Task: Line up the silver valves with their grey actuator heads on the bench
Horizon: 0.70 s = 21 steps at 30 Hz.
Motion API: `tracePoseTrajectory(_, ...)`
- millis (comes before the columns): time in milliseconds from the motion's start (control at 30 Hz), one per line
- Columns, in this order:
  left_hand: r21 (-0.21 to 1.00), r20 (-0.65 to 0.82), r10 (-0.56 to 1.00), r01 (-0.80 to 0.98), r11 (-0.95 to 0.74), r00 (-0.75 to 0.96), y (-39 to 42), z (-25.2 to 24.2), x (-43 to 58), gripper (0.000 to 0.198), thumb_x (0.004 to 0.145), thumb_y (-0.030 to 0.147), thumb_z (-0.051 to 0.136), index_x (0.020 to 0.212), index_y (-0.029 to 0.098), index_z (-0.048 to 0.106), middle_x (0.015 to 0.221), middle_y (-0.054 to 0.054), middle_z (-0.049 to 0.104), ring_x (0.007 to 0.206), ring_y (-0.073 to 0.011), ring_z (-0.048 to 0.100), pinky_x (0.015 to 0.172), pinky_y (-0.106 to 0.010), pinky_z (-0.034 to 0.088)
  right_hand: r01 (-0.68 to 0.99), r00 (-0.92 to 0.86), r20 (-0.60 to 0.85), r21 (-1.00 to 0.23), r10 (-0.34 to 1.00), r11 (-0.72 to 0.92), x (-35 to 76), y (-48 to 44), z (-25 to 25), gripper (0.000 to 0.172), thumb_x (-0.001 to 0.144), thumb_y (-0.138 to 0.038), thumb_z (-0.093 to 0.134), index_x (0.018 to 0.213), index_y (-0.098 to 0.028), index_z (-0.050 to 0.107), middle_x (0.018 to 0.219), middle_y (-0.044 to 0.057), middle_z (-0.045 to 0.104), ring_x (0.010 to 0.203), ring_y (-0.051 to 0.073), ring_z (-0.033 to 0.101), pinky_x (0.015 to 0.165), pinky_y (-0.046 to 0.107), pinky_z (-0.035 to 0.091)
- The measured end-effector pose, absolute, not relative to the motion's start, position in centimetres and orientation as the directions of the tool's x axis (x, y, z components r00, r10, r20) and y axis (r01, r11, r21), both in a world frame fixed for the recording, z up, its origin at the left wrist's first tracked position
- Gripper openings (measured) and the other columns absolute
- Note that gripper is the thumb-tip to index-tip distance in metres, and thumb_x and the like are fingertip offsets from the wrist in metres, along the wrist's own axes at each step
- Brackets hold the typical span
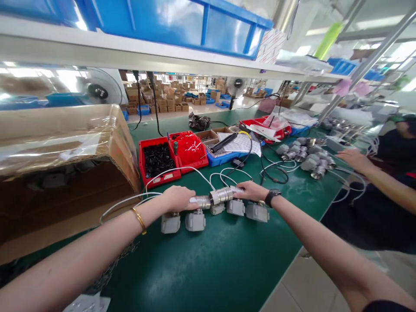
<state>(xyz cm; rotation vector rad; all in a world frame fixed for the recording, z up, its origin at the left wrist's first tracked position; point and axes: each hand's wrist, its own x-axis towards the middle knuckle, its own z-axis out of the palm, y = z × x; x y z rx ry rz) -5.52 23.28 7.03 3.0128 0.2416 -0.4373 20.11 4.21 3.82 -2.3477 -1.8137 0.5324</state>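
A row of several motorized valves (221, 196), with shiny metal bodies, grey plastic housings and thin white cables, lies on the green bench top. At the row's left end, my left hand (178, 198) is closed over the metal bodies, palm down, with grey housings below it. My right hand (251, 190) grips the right end in the same way, fingers curled over the metal. Both hands hide part of the valves. White cables (198, 171) loop behind the row.
A large open cardboard box (121, 151) stands at left. Behind my hands are a red bin of black parts (159, 160), a red bin with red pieces (188, 149) and a blue tray (224, 159). More valves (312, 158) lie at right, near a co-worker's hand (355, 160). A shelf (130, 54) hangs overhead.
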Motion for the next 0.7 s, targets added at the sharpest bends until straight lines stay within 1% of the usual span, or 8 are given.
tracePoseTrajectory(67, 0.078, -0.32, 0.156, 0.19, -0.979, 0.935, 24.1, 6.7, -5.1, 0.049, 0.085, 0.062, 0.037, 0.101, 0.022, 0.06, 0.093, -0.011, 0.066, 0.08, -0.0287, 0.063, 0.063, -0.034, 0.048, 0.914, 0.245, -0.128, -0.299, 0.961, -0.273, 19.8, 4.5, 4.1, 0.038, 0.086, -0.048, 0.048, 0.091, -0.014, 0.066, 0.086, 0.009, 0.063, 0.078, 0.021, 0.058, 0.07, 0.03, 0.042)
tracePoseTrajectory(133, 0.102, -0.356, 0.158, 0.207, -0.973, 0.921, 24.7, 6.3, -4.7, 0.05, 0.085, 0.062, 0.037, 0.104, 0.023, 0.06, 0.095, -0.01, 0.066, 0.08, -0.0267, 0.063, 0.063, -0.032, 0.047, 0.925, 0.241, -0.031, -0.296, 0.97, -0.24, 18.5, 4.8, 4.6, 0.04, 0.087, -0.044, 0.048, 0.11, -0.013, 0.058, 0.112, 0.015, 0.055, 0.102, 0.026, 0.051, 0.086, 0.036, 0.04)
tracePoseTrajectory(233, 0.146, -0.412, 0.132, 0.209, -0.967, 0.901, 25.6, 5.8, -4.0, 0.049, 0.083, 0.063, 0.04, 0.103, 0.023, 0.061, 0.097, -0.009, 0.066, 0.082, -0.0247, 0.062, 0.065, -0.029, 0.046, 0.947, 0.11, 0.005, -0.303, 0.994, -0.103, 15.5, 5.8, 5.3, 0.065, 0.072, -0.046, 0.068, 0.127, -0.02, 0.044, 0.128, 0.012, 0.044, 0.119, 0.028, 0.038, 0.099, 0.04, 0.031)
tracePoseTrajectory(300, 0.173, -0.445, 0.103, 0.198, -0.965, 0.89, 26.2, 5.3, -3.4, 0.05, 0.082, 0.063, 0.041, 0.102, 0.022, 0.062, 0.098, -0.009, 0.065, 0.082, -0.0238, 0.062, 0.066, -0.028, 0.046, 0.957, 0.031, -0.066, -0.285, 0.997, -0.048, 13.7, 6.7, 5.5, 0.063, 0.064, -0.039, 0.076, 0.119, -0.022, 0.049, 0.119, 0.01, 0.051, 0.112, 0.029, 0.044, 0.097, 0.041, 0.032)
tracePoseTrajectory(400, 0.201, -0.478, 0.059, 0.175, -0.964, 0.876, 26.9, 4.7, -2.7, 0.049, 0.084, 0.061, 0.041, 0.101, 0.02, 0.063, 0.1, -0.008, 0.065, 0.083, -0.0219, 0.062, 0.069, -0.026, 0.045, 0.959, 0.027, -0.159, -0.274, 0.987, -0.07, 12.9, 8.3, 5.5, 0.045, 0.068, -0.032, 0.073, 0.104, -0.017, 0.053, 0.1, 0.01, 0.058, 0.096, 0.028, 0.052, 0.085, 0.038, 0.038)
tracePoseTrajectory(533, 0.219, -0.492, 0.02, 0.146, -0.965, 0.871, 27.4, 4.3, -2.4, 0.048, 0.086, 0.059, 0.039, 0.105, 0.02, 0.062, 0.104, -0.008, 0.065, 0.088, -0.0212, 0.061, 0.073, -0.026, 0.045, 0.929, 0.036, -0.279, -0.345, 0.96, -0.135, 14.2, 9.9, 5.4, 0.044, 0.076, -0.048, 0.062, 0.103, -0.015, 0.051, 0.087, 0.007, 0.062, 0.074, 0.021, 0.058, 0.06, 0.026, 0.041)
tracePoseTrajectory(600, 0.219, -0.497, 0.026, 0.155, -0.963, 0.867, 27.5, 4.2, -2.4, 0.049, 0.086, 0.059, 0.039, 0.106, 0.021, 0.061, 0.107, -0.008, 0.064, 0.091, -0.0216, 0.06, 0.075, -0.027, 0.045, 0.922, 0.028, -0.324, -0.358, 0.946, -0.15, 14.7, 10.4, 5.3, 0.04, 0.077, -0.051, 0.059, 0.097, -0.016, 0.055, 0.087, 0.006, 0.063, 0.072, 0.02, 0.058, 0.056, 0.025, 0.04)
tracePoseTrajectory(700, 0.203, -0.512, 0.061, 0.19, -0.961, 0.857, 27.2, 4.2, -2.6, 0.048, 0.087, 0.058, 0.04, 0.105, 0.019, 0.061, 0.105, -0.009, 0.064, 0.09, -0.0217, 0.061, 0.075, -0.031, 0.047, 0.93, 0.022, -0.325, -0.34, 0.945, -0.138, 14.5, 10.8, 4.7, 0.036, 0.078, -0.051, 0.058, 0.087, -0.016, 0.06, 0.091, 0.009, 0.063, 0.082, 0.022, 0.058, 0.062, 0.026, 0.04)
